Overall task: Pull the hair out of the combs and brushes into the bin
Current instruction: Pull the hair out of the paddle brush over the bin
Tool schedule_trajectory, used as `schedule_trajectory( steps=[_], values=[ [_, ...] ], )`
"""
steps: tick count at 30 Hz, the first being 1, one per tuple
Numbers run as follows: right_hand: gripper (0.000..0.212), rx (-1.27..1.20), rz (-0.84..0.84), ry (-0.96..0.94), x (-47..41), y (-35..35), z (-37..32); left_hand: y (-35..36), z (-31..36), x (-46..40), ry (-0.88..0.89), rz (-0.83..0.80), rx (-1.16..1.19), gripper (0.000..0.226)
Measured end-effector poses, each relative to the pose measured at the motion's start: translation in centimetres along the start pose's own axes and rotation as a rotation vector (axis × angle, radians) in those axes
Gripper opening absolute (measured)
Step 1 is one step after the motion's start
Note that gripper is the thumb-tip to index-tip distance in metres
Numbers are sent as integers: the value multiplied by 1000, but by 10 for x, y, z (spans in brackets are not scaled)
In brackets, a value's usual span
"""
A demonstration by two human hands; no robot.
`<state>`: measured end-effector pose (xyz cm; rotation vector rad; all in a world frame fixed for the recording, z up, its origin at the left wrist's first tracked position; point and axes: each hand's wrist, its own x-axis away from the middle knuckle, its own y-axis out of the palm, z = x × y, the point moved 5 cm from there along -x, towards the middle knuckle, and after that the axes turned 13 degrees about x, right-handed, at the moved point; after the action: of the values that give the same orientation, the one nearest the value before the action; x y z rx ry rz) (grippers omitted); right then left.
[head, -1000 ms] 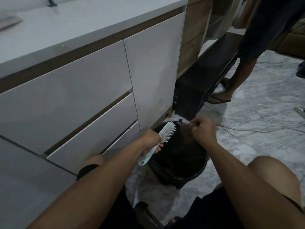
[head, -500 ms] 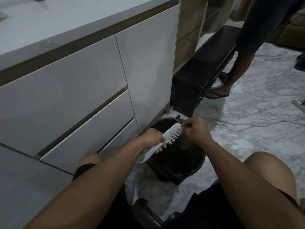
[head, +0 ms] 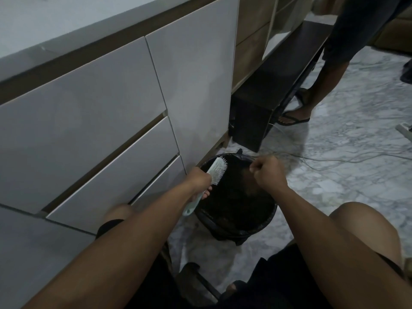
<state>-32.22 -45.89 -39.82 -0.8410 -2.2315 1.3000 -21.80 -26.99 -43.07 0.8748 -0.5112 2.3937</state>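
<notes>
Your left hand (head: pixel 199 178) grips the pale green brush (head: pixel 214 175) by its handle and holds it over the bin (head: pixel 263 224), at about 10 o'clock on the rim, so anything that falls lands inside. The bristles point toward your right hand (head: pixel 268 171), which makes the hair easy to reach. That hand is curled tight at about 1 o'clock over the bin, fingertips pinched together. It may be pinching hair, but the strands are too thin and the bin too dark to tell.
</notes>
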Motion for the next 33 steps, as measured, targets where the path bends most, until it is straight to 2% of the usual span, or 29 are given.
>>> schedule_trajectory(
  steps=[3, 10, 19, 21, 26, 33],
  values=[
    [21, -10, -10, 22, -4, 4, 3, 2, 0, -4, 0, 2, 8, 38],
    [20, 10, 0, 103, -9, 7, 15, -11, 3, -14, 48, 132, -5, 36],
    [17, -120, -115, 117, -16, 28, 12, -3, -2, -19, -25, 31, 62, 35],
    [23, -153, -147, 143, -21, 34, 13, -2, -3, -20, -31, 8, 66, 36],
    [63, -262, -307, 141, -25, 48, 4, 4, -1, -18, -25, -51, 62, 35],
    [66, -251, -331, 143, -26, 51, 4, 4, 1, -18, -21, -66, 75, 36]
  ],
)
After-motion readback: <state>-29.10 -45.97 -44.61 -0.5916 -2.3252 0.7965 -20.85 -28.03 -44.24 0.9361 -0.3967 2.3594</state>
